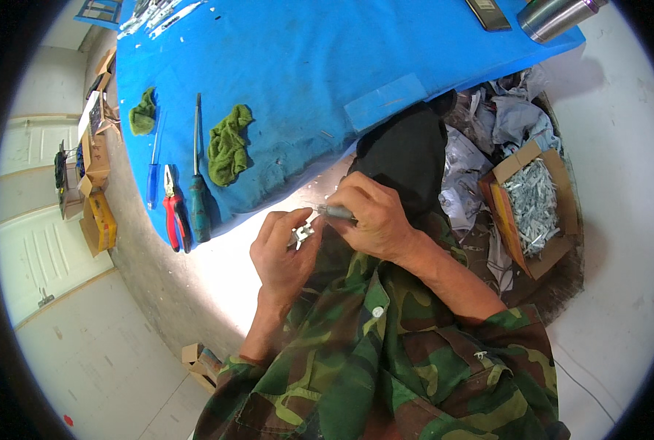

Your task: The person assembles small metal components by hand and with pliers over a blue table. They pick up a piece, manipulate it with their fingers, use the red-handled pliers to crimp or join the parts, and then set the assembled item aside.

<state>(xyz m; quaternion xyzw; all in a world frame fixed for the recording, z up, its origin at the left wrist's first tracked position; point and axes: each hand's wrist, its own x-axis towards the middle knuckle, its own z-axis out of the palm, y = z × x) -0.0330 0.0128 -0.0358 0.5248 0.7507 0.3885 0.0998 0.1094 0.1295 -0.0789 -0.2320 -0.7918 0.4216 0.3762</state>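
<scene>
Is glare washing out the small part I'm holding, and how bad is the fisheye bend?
Head view: bright glare below the blue cloth's edge, behind the left hand, blurs the small metal part; right hand evenly lit; table edges bow, corners black.

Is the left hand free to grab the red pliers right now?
Probably not: the left hand is pinching a small metal part. The red pliers lie uncovered on the blue cloth.

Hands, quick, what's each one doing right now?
Left hand: closed, pinching a small metal part.
Right hand: closed around a slim grey-handled tool, its tip at the part.
</scene>
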